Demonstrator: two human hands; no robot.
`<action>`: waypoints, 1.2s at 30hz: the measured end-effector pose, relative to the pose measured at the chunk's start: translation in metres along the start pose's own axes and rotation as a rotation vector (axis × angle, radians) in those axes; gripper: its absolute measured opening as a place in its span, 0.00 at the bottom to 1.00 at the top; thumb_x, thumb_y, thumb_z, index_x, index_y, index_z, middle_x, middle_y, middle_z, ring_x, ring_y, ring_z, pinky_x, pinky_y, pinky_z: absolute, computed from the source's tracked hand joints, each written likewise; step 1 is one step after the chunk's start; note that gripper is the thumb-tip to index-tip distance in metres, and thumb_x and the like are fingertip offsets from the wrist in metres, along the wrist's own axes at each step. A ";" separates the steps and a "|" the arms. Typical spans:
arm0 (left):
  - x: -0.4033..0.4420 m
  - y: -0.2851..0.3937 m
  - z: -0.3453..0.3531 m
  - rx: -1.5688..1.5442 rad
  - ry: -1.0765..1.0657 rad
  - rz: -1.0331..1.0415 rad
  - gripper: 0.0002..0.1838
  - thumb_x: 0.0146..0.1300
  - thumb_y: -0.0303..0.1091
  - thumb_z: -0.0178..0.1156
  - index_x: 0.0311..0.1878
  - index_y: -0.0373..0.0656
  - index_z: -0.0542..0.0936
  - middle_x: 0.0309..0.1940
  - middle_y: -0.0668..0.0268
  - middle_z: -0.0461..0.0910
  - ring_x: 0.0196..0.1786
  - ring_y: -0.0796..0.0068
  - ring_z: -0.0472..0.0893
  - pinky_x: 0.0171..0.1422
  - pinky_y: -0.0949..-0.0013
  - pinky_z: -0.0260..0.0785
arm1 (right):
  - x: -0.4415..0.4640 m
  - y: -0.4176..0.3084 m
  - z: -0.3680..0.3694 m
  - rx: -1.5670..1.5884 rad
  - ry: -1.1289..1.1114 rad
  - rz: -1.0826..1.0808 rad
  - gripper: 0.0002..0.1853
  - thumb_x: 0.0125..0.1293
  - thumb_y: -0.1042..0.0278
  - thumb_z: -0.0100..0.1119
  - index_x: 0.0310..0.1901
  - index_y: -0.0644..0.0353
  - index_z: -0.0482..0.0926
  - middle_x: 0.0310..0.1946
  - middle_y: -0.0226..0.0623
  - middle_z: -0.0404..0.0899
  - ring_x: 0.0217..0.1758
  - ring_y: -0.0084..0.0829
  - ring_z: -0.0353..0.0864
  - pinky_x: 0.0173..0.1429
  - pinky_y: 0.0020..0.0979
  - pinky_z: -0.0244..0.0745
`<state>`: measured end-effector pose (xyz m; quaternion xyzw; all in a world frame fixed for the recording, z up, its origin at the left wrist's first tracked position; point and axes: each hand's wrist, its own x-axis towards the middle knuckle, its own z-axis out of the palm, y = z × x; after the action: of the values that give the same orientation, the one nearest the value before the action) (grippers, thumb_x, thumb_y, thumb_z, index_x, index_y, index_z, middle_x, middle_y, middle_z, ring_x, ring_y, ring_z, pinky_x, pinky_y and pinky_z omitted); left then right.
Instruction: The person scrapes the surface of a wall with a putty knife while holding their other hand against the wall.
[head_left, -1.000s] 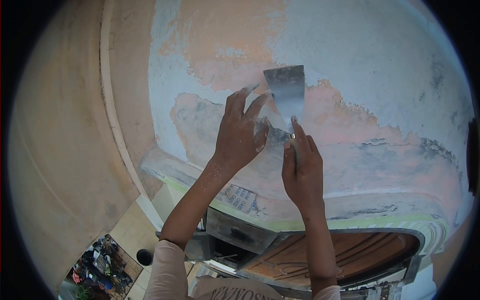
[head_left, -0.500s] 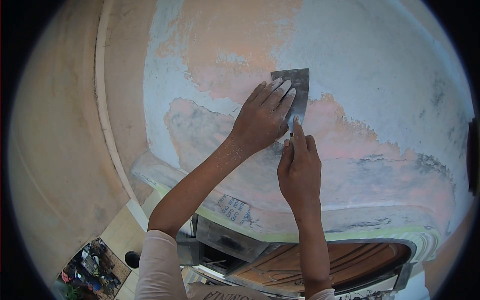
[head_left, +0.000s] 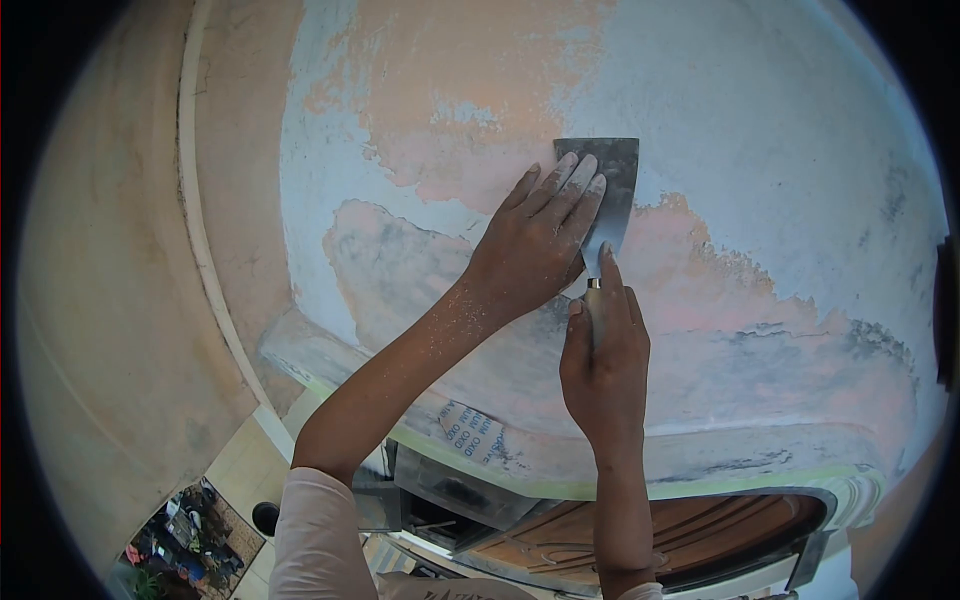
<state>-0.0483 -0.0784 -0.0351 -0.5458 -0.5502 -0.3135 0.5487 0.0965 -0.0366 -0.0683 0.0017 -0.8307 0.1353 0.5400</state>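
My right hand [head_left: 610,370] grips the handle of a broad putty knife [head_left: 618,195], its index finger stretched along the blade's neck. The blade points up and lies against the wall [head_left: 700,90], where white paint, pink patches and bare orange areas meet. Fingers of my left hand [head_left: 535,225] are stretched out flat and rest on the left part of the blade, their tips whitened with dust. Pale specks dot the left forearm. Below the hands, a pink-grey patch [head_left: 400,250] with a ragged edge covers the wall.
A piece of sandpaper [head_left: 470,430] with blue print lies on the ledge [head_left: 700,455] below. Beneath that is an arched brown wooden door [head_left: 660,530]. A pale vertical strip [head_left: 200,200] runs down the left wall. Assorted items [head_left: 190,540] and a dark bucket [head_left: 265,517] are at lower left.
The putty knife and both hands have shifted slightly to the right across the wall. More of the knife's ferrule and handle shows now. The view has moved a little.
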 end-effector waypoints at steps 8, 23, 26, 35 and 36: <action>0.001 0.002 0.004 -0.008 0.025 -0.024 0.34 0.50 0.30 0.64 0.63 0.32 0.70 0.64 0.48 0.69 0.71 0.54 0.64 0.75 0.46 0.51 | 0.006 0.004 0.002 -0.044 0.001 -0.041 0.26 0.64 0.81 0.49 0.64 0.75 0.61 0.37 0.51 0.71 0.32 0.43 0.77 0.32 0.40 0.71; 0.008 0.000 0.000 -0.008 0.072 -0.079 0.36 0.48 0.31 0.66 0.63 0.32 0.70 0.63 0.51 0.72 0.71 0.57 0.66 0.74 0.43 0.49 | 0.012 -0.002 0.000 -0.115 -0.015 -0.072 0.25 0.66 0.80 0.48 0.64 0.74 0.62 0.37 0.51 0.71 0.32 0.44 0.78 0.30 0.40 0.72; 0.006 -0.003 0.001 -0.024 0.071 -0.066 0.35 0.49 0.31 0.65 0.63 0.32 0.70 0.63 0.51 0.71 0.71 0.56 0.65 0.74 0.42 0.49 | 0.015 -0.005 0.003 -0.078 -0.026 -0.022 0.25 0.66 0.79 0.49 0.64 0.73 0.62 0.37 0.50 0.72 0.32 0.44 0.79 0.30 0.41 0.72; 0.008 -0.005 -0.005 0.003 0.017 -0.081 0.34 0.51 0.32 0.62 0.64 0.33 0.68 0.65 0.50 0.68 0.72 0.57 0.64 0.75 0.43 0.48 | 0.015 -0.009 0.001 -0.080 -0.051 0.004 0.25 0.66 0.78 0.49 0.65 0.73 0.62 0.38 0.50 0.71 0.31 0.46 0.78 0.32 0.42 0.73; 0.013 -0.006 -0.006 -0.020 0.023 -0.094 0.34 0.51 0.31 0.61 0.64 0.33 0.68 0.65 0.50 0.68 0.72 0.57 0.64 0.75 0.43 0.48 | 0.020 -0.010 0.001 -0.073 -0.050 0.004 0.25 0.66 0.78 0.49 0.65 0.73 0.61 0.38 0.49 0.70 0.31 0.46 0.78 0.32 0.42 0.74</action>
<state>-0.0502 -0.0824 -0.0202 -0.5212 -0.5658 -0.3509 0.5340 0.0884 -0.0439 -0.0486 -0.0163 -0.8483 0.1056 0.5187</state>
